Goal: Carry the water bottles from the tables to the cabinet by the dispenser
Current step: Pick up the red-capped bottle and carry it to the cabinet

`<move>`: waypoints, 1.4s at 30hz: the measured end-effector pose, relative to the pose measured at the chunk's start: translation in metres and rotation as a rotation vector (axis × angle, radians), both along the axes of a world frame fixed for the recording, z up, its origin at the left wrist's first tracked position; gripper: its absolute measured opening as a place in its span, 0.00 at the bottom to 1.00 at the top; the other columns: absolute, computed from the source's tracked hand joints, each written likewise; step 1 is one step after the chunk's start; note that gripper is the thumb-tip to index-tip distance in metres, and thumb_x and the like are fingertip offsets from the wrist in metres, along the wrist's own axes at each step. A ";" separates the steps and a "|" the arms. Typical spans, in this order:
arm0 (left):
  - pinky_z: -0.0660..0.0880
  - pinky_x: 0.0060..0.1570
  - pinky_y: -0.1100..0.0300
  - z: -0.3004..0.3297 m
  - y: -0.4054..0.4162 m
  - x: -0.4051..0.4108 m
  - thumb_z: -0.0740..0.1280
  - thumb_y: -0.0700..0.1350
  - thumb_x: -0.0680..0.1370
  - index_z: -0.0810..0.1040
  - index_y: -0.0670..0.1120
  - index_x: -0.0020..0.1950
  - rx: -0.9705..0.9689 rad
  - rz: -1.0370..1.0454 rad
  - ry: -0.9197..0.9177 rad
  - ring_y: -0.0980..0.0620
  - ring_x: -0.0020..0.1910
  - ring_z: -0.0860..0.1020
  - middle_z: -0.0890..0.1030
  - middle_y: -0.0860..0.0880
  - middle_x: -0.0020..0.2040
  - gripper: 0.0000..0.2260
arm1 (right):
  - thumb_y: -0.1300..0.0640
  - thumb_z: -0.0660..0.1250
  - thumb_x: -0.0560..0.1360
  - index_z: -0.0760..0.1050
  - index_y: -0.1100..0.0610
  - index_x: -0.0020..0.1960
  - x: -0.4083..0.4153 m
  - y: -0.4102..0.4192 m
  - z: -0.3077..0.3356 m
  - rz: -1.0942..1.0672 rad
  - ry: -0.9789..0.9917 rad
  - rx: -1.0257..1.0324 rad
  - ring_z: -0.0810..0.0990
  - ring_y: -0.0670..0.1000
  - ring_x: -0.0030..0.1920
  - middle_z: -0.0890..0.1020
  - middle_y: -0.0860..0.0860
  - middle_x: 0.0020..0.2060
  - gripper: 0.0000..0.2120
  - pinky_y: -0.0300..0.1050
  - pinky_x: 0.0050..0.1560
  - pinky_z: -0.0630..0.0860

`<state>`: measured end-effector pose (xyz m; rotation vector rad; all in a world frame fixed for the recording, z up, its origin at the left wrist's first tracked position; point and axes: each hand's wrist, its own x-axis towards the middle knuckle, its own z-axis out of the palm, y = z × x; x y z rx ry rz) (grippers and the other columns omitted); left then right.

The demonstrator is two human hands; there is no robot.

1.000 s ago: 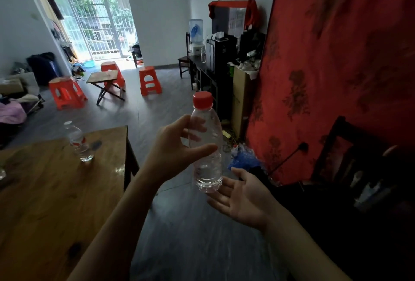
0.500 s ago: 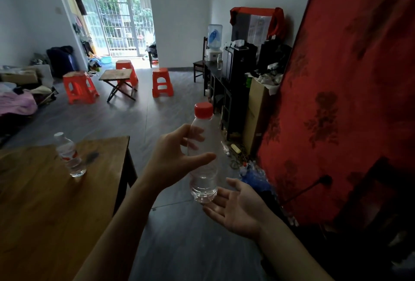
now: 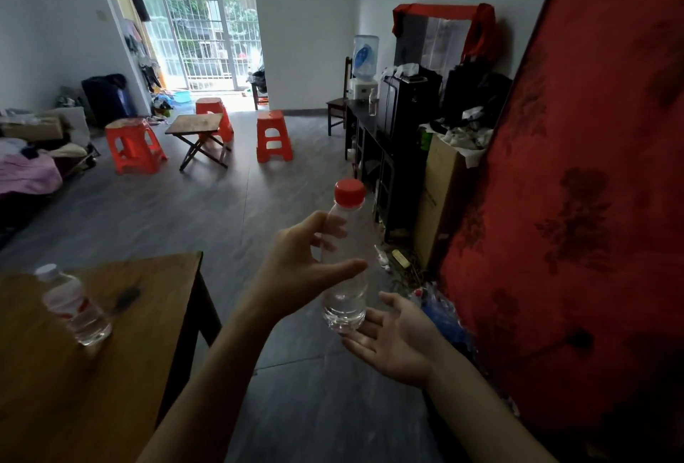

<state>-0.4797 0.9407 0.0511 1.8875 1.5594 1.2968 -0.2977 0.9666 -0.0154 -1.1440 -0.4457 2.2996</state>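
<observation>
Left hand (image 3: 296, 270) grips a red-capped water bottle (image 3: 346, 259) upright at mid-body, thumb in front and fingers curled behind; right hand (image 3: 396, 340) lies palm-up, fingers spread and relaxed, just under the bottle's base, holding nothing. Second bottle (image 3: 72, 305), white-capped, stands on the wooden table (image 3: 111, 370) at left. Far down the room, the dispenser (image 3: 364, 66) stands on the dark cabinet (image 3: 370, 136).

Daylight pours in through the barred window (image 3: 207, 25) far beyond the hands, blown out to white at its base and washing the floor (image 3: 237, 210) below it. Nearer the hands the room is dim. The bottle on the tabletop (image 3: 74, 305), left of the hands, is motion-blurred. Walls bow at the edges.
</observation>
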 end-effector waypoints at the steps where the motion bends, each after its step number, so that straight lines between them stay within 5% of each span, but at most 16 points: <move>1: 0.82 0.44 0.59 -0.003 0.012 -0.001 0.76 0.59 0.65 0.78 0.50 0.62 -0.008 0.007 -0.012 0.60 0.49 0.81 0.81 0.58 0.54 0.28 | 0.48 0.54 0.82 0.69 0.67 0.71 -0.001 0.013 -0.003 0.006 -0.001 -0.008 0.73 0.63 0.68 0.76 0.65 0.66 0.27 0.56 0.67 0.69; 9: 0.82 0.44 0.59 -0.012 0.132 0.003 0.81 0.51 0.66 0.78 0.52 0.59 -0.028 0.088 -0.041 0.58 0.47 0.82 0.82 0.56 0.52 0.24 | 0.48 0.55 0.82 0.71 0.67 0.69 0.001 0.144 -0.017 0.071 0.007 0.003 0.74 0.63 0.67 0.77 0.65 0.65 0.26 0.56 0.61 0.72; 21: 0.80 0.43 0.62 -0.006 0.290 0.001 0.82 0.49 0.64 0.79 0.53 0.56 -0.026 0.252 -0.066 0.60 0.47 0.82 0.83 0.57 0.52 0.23 | 0.43 0.54 0.81 0.74 0.67 0.66 -0.006 0.325 -0.013 0.212 0.076 0.020 0.75 0.62 0.67 0.79 0.64 0.63 0.29 0.56 0.70 0.68; 25: 0.78 0.43 0.67 -0.010 0.332 -0.014 0.82 0.50 0.65 0.79 0.53 0.56 -0.044 0.306 -0.075 0.61 0.46 0.82 0.83 0.57 0.52 0.23 | 0.42 0.54 0.81 0.73 0.67 0.66 -0.023 0.373 -0.022 0.232 0.069 0.008 0.74 0.62 0.67 0.79 0.64 0.64 0.30 0.56 0.66 0.70; 30: 0.78 0.44 0.69 -0.020 0.385 -0.044 0.82 0.50 0.66 0.79 0.52 0.57 -0.069 0.320 -0.080 0.63 0.47 0.81 0.83 0.57 0.52 0.22 | 0.43 0.55 0.81 0.74 0.68 0.64 -0.054 0.430 -0.034 0.240 0.064 -0.011 0.75 0.62 0.66 0.79 0.65 0.63 0.30 0.57 0.65 0.71; 38: 0.82 0.47 0.58 -0.028 0.492 -0.130 0.81 0.53 0.66 0.79 0.53 0.60 -0.081 0.305 -0.097 0.63 0.51 0.81 0.82 0.59 0.54 0.25 | 0.42 0.56 0.80 0.75 0.69 0.65 -0.141 0.543 -0.033 0.246 -0.018 0.000 0.76 0.63 0.65 0.79 0.65 0.63 0.31 0.57 0.62 0.73; 42: 0.81 0.45 0.63 -0.024 0.548 -0.173 0.79 0.56 0.66 0.77 0.54 0.62 -0.094 0.255 -0.077 0.64 0.52 0.79 0.81 0.60 0.56 0.27 | 0.40 0.56 0.79 0.74 0.70 0.65 -0.183 0.594 -0.028 0.220 -0.011 -0.026 0.76 0.64 0.65 0.79 0.66 0.63 0.34 0.58 0.62 0.73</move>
